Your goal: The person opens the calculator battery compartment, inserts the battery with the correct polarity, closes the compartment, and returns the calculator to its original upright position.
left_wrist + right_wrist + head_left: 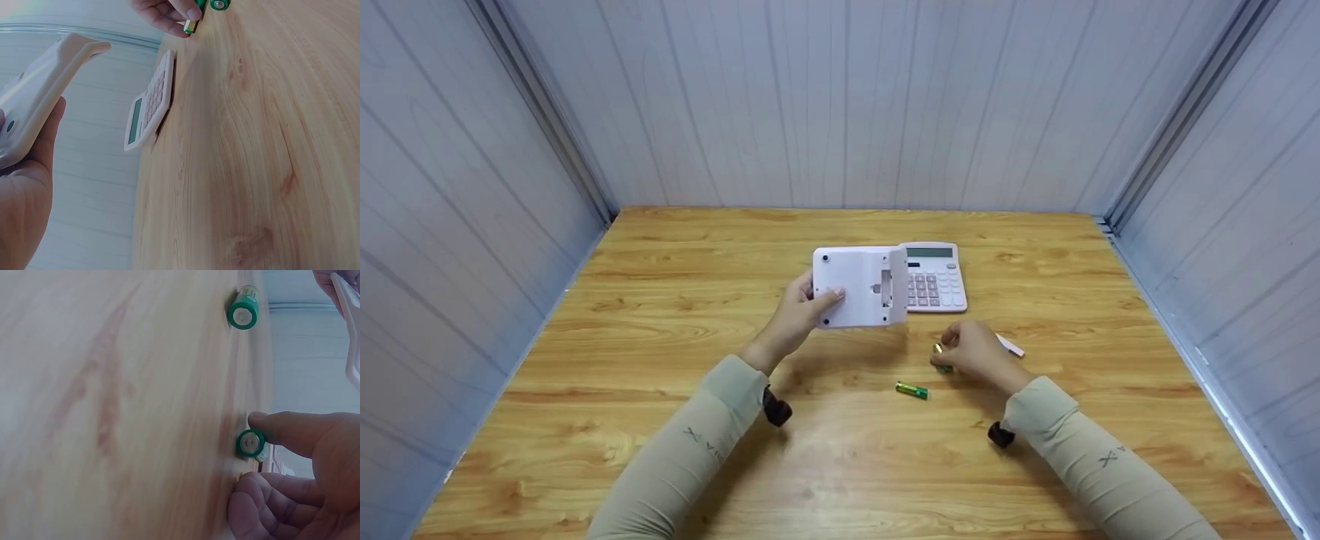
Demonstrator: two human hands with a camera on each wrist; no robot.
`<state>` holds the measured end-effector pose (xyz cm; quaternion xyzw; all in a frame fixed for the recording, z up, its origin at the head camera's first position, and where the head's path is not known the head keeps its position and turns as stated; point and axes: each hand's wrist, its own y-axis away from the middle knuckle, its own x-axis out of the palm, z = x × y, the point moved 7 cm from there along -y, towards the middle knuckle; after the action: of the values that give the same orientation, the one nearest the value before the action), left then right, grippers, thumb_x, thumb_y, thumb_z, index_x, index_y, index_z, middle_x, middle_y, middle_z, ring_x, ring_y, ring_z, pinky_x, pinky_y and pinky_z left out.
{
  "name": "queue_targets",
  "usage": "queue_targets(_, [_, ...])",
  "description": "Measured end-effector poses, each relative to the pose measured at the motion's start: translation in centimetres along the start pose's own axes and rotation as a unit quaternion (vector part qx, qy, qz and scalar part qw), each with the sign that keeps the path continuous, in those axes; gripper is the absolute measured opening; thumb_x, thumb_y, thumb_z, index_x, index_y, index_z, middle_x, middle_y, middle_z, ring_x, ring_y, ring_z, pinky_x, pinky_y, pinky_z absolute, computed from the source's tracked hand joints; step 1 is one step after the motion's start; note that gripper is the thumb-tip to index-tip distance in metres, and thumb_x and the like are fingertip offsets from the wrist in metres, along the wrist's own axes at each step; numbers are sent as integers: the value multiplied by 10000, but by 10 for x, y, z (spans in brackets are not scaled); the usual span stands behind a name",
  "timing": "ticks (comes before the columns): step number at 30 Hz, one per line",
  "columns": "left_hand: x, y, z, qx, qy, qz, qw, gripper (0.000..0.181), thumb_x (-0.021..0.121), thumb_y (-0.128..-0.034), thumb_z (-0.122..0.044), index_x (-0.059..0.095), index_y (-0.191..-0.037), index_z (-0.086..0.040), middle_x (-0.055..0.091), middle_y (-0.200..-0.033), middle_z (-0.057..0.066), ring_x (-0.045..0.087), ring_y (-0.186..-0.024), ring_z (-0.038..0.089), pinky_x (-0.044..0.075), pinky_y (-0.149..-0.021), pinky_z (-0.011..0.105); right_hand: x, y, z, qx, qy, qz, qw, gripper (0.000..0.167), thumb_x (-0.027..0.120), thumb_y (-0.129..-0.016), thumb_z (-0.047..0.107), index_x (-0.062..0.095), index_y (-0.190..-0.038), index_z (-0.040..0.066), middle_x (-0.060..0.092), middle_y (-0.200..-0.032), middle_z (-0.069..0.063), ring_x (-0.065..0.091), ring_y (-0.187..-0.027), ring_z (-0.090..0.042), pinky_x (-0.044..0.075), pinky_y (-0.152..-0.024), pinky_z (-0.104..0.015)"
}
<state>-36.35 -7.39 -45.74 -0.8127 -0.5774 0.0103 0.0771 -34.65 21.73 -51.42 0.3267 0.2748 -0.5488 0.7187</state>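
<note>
My left hand [789, 321] grips a white desk calculator [851, 289] raised above the table, thumb across its back. The calculator's back faces me, and its battery compartment [886, 289] is uncovered. Lower and to the right, my right hand [979, 354] pinches a green AA-type battery [251, 443] at the tabletop between thumb and fingers. A second green battery [912, 390] lies apart on the wood, nearer to me and left of that hand. Just beyond the right hand lies a small white strip [1010, 346], partly hidden, which looks like a battery cover.
Another white calculator [936, 277] lies face up on the wooden table [697, 277], partly covered by the held one in the head view. Pale panelled walls [840, 105] rise at the back and both sides.
</note>
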Motion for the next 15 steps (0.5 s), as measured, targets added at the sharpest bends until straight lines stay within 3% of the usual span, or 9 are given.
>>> queue_targets(8, [0,0,-1,-26,75,-54,10000,469,593,-1082,-21,499,-1540,22,662,-1440,286,703,-1289,403,632,-1031,547,-1,-2,3,-214,165,-108,9996,168,853,-884,154,782,-944,14,769,-911,-84,630,-794,-150,519,-688,-263])
queue_targets(15, [1,1,-1,-16,52,-9,10000,471,589,-1088,-26,492,-1546,25,657,-1448,285,699,-1298,400,632,-1032,545,-3,-2,4,-341,47,-262,9991,131,811,-875,112,782,-946,6,748,-843,-52,620,-762,-120,512,-672,-236])
